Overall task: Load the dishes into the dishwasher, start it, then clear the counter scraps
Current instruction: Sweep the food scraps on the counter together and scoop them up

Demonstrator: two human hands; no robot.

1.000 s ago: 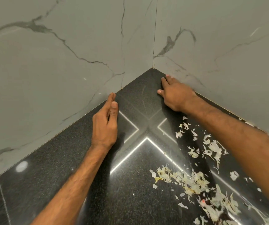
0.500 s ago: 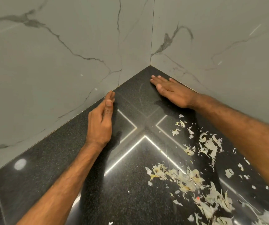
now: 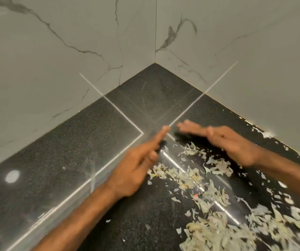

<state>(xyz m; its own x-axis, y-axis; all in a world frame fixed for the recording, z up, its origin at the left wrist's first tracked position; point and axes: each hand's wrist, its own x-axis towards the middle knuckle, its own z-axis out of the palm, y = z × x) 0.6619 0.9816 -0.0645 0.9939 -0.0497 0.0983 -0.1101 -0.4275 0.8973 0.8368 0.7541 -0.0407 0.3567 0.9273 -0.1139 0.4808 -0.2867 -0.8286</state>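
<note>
Pale vegetable scraps [image 3: 191, 175] lie strewn over the glossy black counter [image 3: 84, 138], thickest toward the lower right [image 3: 223, 232]. My left hand [image 3: 136, 163] is on edge with its fingers stretched out, at the left rim of the scraps. My right hand [image 3: 223, 140] lies flat and low with straight fingers, just behind the scraps. The fingertips of the two hands nearly meet. Both hands are blurred and hold nothing.
Grey marble-patterned walls [image 3: 55, 51] meet in a corner [image 3: 155, 62] right behind the counter. A thin line of scraps runs along the right wall's foot [image 3: 265, 134]. Bright light strips reflect in the black stone.
Both hands have come back from the wall corner toward me and closer together, drawing in against the scraps. The view has dropped, so more of the scrap heap shows.
</note>
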